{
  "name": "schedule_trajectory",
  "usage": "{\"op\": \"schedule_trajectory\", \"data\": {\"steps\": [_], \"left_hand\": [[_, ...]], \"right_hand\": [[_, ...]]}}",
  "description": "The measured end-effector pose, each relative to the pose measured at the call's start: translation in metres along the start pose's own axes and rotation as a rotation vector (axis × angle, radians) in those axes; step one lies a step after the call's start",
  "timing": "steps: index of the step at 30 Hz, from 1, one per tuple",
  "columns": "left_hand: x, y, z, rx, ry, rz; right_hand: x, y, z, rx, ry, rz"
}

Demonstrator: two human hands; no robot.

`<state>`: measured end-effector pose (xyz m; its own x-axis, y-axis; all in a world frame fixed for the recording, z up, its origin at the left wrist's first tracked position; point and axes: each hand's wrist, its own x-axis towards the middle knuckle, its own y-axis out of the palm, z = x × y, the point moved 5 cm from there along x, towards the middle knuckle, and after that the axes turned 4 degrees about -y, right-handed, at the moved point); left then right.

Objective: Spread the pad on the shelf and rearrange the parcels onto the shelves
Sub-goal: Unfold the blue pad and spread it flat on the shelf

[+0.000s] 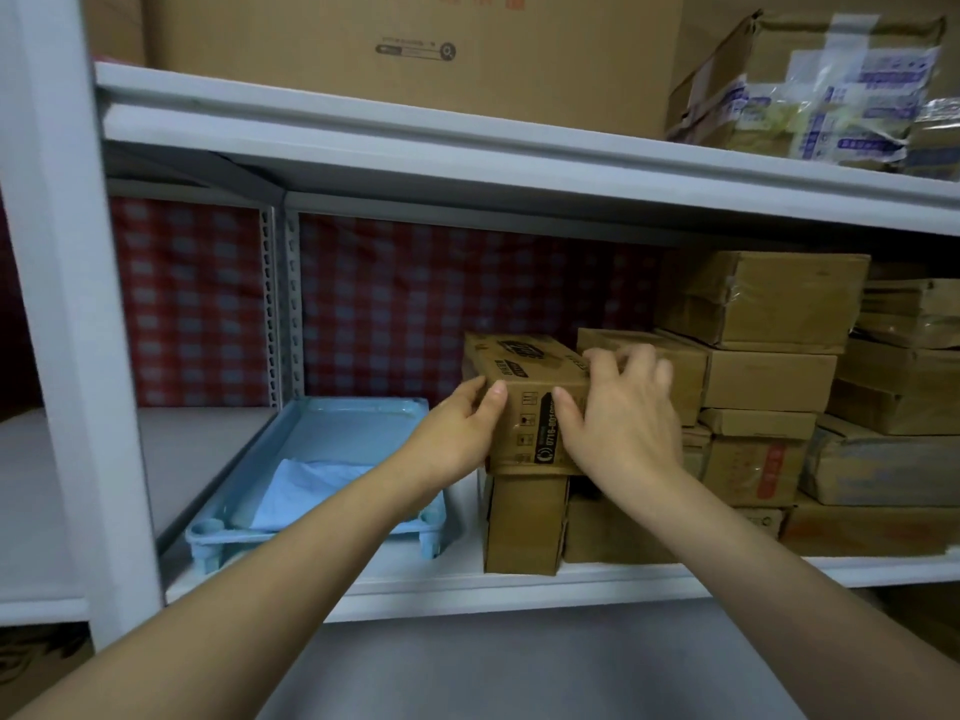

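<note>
A brown cardboard parcel with black print (pixel 524 376) sits on top of an upright brown box (pixel 524 522) on the middle shelf (pixel 519 589). My left hand (pixel 457 433) grips its left front corner, thumb on the front face. My right hand (pixel 623 418) grips its right side, fingers curled over the top edge. A folded light blue pad (pixel 306 491) lies in a pale blue plastic tray (pixel 332 423) to the left of the parcels.
Several brown parcels (pixel 769 366) are stacked to the right on the same shelf. The upper shelf (pixel 467 148) carries a large carton (pixel 415 44) and a taped box (pixel 810 85). A red checked cloth (pixel 395 309) hangs behind. A white upright post (pixel 67 304) stands at the left.
</note>
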<state>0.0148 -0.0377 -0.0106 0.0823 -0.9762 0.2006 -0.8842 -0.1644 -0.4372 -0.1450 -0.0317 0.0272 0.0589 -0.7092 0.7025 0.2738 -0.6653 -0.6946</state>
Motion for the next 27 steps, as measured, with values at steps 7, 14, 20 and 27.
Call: {"op": "schedule_trajectory", "data": {"steps": [7,14,20,27], "left_hand": [[0.014,-0.075,0.072,0.549,-0.295,-0.257],[-0.009,-0.121,0.15,0.585,-0.522,-0.167],[-0.012,-0.156,0.14,0.319,-0.151,-0.471],[-0.006,-0.165,0.121,0.499,0.097,-0.489]], "right_hand": [[-0.013,0.024,0.087,0.453,-0.443,0.179],[-0.047,0.136,0.128,0.254,-0.268,0.879],[-0.02,0.155,0.139,0.738,0.183,0.599],[-0.002,0.151,0.155,0.853,0.132,0.446]]}}
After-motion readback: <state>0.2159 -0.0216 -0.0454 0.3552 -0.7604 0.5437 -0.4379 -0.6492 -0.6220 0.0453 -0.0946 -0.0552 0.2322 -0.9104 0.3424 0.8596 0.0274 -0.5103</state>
